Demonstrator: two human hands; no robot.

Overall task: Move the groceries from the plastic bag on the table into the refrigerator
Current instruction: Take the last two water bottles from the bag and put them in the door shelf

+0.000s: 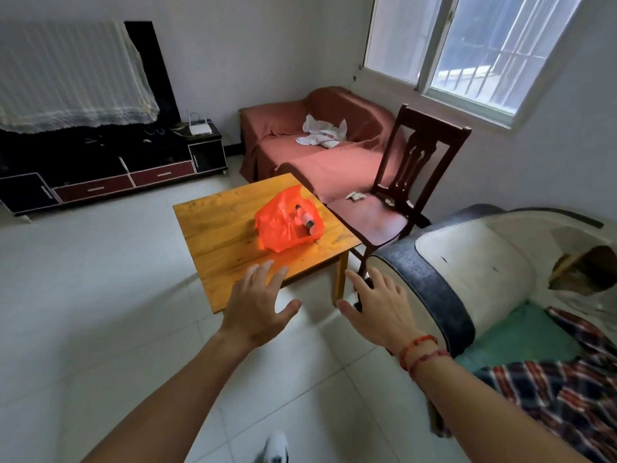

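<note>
Bare left hand and right hand outstretched, fingers spread, empty, short of the orange bag.

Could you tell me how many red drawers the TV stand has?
2. The left drawer sits low in the TV stand, the right drawer beside it. The stand's left end is cut off, so more may be hidden.

Red sofa under window — white cloth on its seat; wooden chair beside it; black TV stand — router on top.
</note>
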